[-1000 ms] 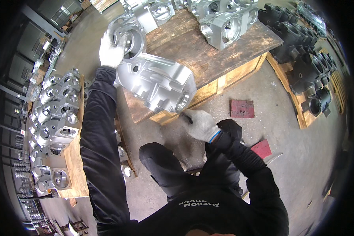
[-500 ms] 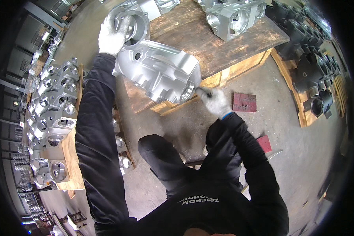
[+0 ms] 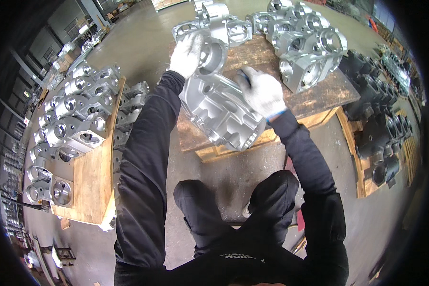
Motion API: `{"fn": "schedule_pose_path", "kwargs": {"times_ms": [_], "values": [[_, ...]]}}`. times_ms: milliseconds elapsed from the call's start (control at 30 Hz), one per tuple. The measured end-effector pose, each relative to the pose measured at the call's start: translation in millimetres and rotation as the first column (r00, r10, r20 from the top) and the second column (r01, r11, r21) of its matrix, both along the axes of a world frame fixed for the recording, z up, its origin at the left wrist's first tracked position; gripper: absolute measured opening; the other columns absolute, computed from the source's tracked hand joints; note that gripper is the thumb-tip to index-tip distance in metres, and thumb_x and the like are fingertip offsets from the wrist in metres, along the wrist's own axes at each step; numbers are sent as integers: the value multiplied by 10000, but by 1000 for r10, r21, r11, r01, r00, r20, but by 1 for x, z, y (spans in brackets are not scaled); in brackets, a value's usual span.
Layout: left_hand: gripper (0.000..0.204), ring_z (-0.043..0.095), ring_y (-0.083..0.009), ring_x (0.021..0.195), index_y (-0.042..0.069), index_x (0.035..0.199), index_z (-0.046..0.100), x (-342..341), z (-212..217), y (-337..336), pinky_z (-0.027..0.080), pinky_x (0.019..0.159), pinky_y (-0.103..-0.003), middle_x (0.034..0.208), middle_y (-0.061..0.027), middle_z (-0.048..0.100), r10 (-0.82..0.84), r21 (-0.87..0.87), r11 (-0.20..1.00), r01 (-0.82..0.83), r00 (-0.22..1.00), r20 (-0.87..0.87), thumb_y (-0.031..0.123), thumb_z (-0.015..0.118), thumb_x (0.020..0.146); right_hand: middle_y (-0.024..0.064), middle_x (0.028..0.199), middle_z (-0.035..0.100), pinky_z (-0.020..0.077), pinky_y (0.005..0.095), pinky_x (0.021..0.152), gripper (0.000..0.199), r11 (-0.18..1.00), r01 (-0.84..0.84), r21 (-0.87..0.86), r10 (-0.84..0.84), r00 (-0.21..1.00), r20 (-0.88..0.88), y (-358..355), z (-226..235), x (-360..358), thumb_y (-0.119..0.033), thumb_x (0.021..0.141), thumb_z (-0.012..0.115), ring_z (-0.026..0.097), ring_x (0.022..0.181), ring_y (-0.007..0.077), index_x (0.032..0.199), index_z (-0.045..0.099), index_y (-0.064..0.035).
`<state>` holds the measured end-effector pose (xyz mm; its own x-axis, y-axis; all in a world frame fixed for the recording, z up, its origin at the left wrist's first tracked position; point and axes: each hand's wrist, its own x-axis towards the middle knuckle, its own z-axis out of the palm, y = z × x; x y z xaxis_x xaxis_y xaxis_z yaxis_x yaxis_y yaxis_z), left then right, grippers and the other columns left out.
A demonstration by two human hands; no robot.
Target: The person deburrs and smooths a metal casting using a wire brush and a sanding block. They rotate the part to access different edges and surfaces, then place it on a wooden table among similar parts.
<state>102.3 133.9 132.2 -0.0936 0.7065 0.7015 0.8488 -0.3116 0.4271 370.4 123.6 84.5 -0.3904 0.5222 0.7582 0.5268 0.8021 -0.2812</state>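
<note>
A large silver metal casting (image 3: pixel 224 107) with ribs and round openings rests tilted at the near edge of the wooden-topped bench (image 3: pixel 250 52). My left hand (image 3: pixel 188 55), in a white glove, grips the rim of its upper ring, with the fingers laid over the edge. My right hand (image 3: pixel 262 93), gloved too, is over the casting's right side. Its fingers are curled in, and whatever they hold is too small or hidden to name.
More silver castings (image 3: pixel 310 43) stand on the bench at the back right. To the left, several castings (image 3: pixel 76 109) fill a wooden pallet (image 3: pixel 93 186). Black castings (image 3: pixel 379 124) sit on another pallet at the right.
My right hand has moved from the opening at the casting's lower end up to its right side. My left hand stays on the ring. The view has shifted, showing more of the bench.
</note>
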Motion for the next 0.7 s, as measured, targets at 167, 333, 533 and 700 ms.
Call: {"fn": "schedule_pose_path", "kwargs": {"times_ms": [167,333,533,700], "values": [[448,559,-406,1266,56,1386,617,-8,-1,4,389,1136,-466,1361,-214,628,-159,23,987,159,987,23,357,433,1109,175,884,743,569,505,742,273,990,134,35,-138,962,234,60,-3,-49,-345,955,640,727,836,385,1066,716,-109],[478,538,-352,1308,22,1404,585,-12,-3,7,364,1163,-410,1380,-207,607,-198,-22,979,201,977,84,362,362,1152,143,841,748,588,478,740,221,983,177,-40,-147,905,398,50,-10,-60,-246,912,600,746,823,352,1016,738,-107],[598,474,-372,1411,19,1459,551,-11,-5,6,319,1211,-403,1471,-229,560,-49,-127,989,74,981,189,473,328,1141,183,772,741,588,469,693,183,998,32,56,-53,909,414,-7,19,-88,-186,824,631,751,763,375,776,769,-76],[631,419,-431,1447,114,1507,538,-9,-1,3,275,1246,-459,1517,-249,515,-106,-132,981,143,961,257,537,273,1121,236,862,748,608,467,787,257,990,-87,-110,125,901,416,0,94,-89,-249,833,637,759,859,394,841,788,-41]]}}
